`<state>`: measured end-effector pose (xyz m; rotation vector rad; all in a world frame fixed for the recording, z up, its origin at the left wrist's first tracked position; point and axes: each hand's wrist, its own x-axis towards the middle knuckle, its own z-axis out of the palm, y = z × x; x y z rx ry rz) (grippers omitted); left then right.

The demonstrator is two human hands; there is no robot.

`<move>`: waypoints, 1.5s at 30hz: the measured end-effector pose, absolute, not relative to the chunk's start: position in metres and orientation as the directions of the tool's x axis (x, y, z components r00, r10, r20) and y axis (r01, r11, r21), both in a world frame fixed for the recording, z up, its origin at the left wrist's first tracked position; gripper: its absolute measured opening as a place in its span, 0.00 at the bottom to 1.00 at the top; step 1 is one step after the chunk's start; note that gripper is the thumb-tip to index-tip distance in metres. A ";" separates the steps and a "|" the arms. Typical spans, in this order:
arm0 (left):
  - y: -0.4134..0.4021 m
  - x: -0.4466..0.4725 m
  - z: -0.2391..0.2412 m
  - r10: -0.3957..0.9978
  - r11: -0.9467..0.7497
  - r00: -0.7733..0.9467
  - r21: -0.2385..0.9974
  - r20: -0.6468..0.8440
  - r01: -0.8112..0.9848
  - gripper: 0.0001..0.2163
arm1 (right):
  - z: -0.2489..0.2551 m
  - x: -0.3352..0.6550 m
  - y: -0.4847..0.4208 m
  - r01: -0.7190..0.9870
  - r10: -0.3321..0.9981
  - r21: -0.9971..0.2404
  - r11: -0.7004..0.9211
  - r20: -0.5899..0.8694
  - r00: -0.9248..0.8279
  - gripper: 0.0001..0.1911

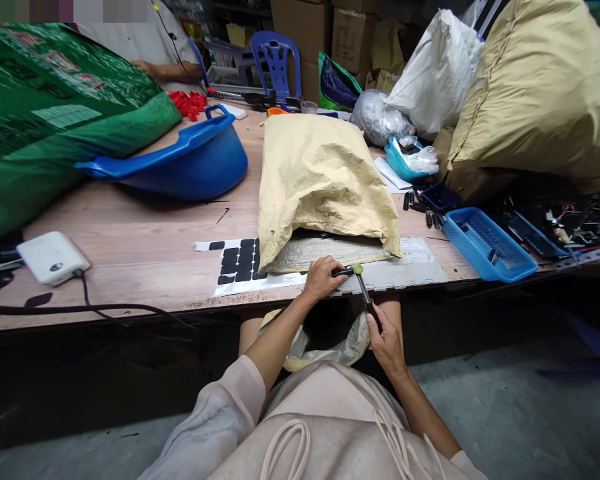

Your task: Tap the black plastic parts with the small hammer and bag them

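My left hand (321,279) rests at the table's front edge, fingers closed on a small black part (342,271) with a yellow-green tip (358,269). My right hand (386,341) is below the edge, closed round the handle of a thin black tool (366,296) whose tip meets that part. Just behind my left hand lies a tan woven sack (323,180) with grey sheets sticking out under it. A white sheet with black square pads (240,261) lies to its left. An open plastic bag (330,347) sits in my lap.
A blue basin (190,157) leans on a green sack (45,113) at the left. A white box with a cable (53,257) is at the front left. Blue trays (487,243) and small black parts lie right. Another person's arm (167,69) rests at the far end.
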<state>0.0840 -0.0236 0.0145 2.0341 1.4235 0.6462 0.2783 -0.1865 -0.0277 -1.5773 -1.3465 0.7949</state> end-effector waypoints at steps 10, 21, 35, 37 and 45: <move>-0.025 0.084 0.014 0.945 -0.277 0.317 0.695 0.074 0.664 0.05 | -0.040 0.267 -0.182 0.274 0.980 -0.960 -0.057 -0.001 0.201 0.23; -0.024 0.078 0.014 0.923 -0.308 0.380 0.711 0.062 0.632 0.08 | -0.053 0.301 -0.175 -0.428 0.962 -0.874 -0.230 -0.271 0.037 0.26; -0.027 0.074 0.019 0.922 -0.334 0.374 0.698 0.101 0.634 0.11 | -0.069 0.326 -0.171 -0.640 0.938 -0.687 -0.345 -0.225 -0.265 0.21; -0.037 0.072 0.021 0.906 -0.387 0.387 0.711 0.173 0.588 0.10 | -0.070 0.325 -0.170 -0.641 0.940 -0.690 -0.338 -0.214 -0.265 0.22; -0.125 0.064 -0.016 0.759 -0.523 0.644 0.680 0.097 0.514 0.14 | -0.068 0.325 -0.169 -0.648 0.939 -0.681 -0.341 -0.211 -0.273 0.22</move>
